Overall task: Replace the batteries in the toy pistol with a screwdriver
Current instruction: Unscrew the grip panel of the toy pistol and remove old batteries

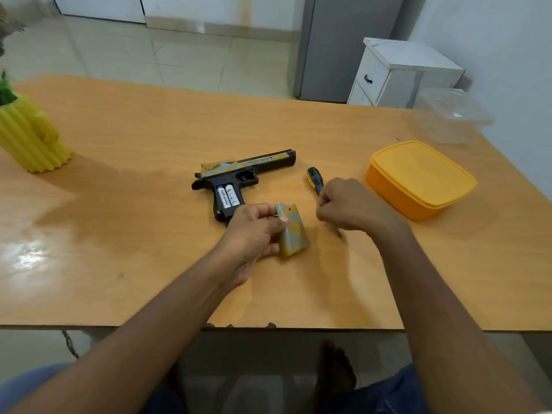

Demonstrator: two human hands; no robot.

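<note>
Fingers of the left hand [254, 231] curl round the loose battery cover [292, 231], thumb across its face, holding it just nearer the person than the butt of the toy pistol [239, 180]. The right hand [352, 209] is closed into a loose fist to the right of the cover; its underside is blurred, so whether it pinches a screw or holds nothing cannot be told. The screwdriver [316, 179] lies on the table [119, 249] just beyond that fist, handle pointing away from the person, its shaft hidden under the knuckles.

Taking the pistol as the landmark: it lies on its side, barrel running up and to the right, grip pointing down toward the person. The grip compartment stands open and two AA batteries [227, 196] sit in it side by side, their long axes along the grip. These cells are just beyond the left fingers and well left of the right fist, so the left hand is nearer, though it is occupied by the cover. To my judgement, whichever hand works the batteries must reach toward the grip.
</note>
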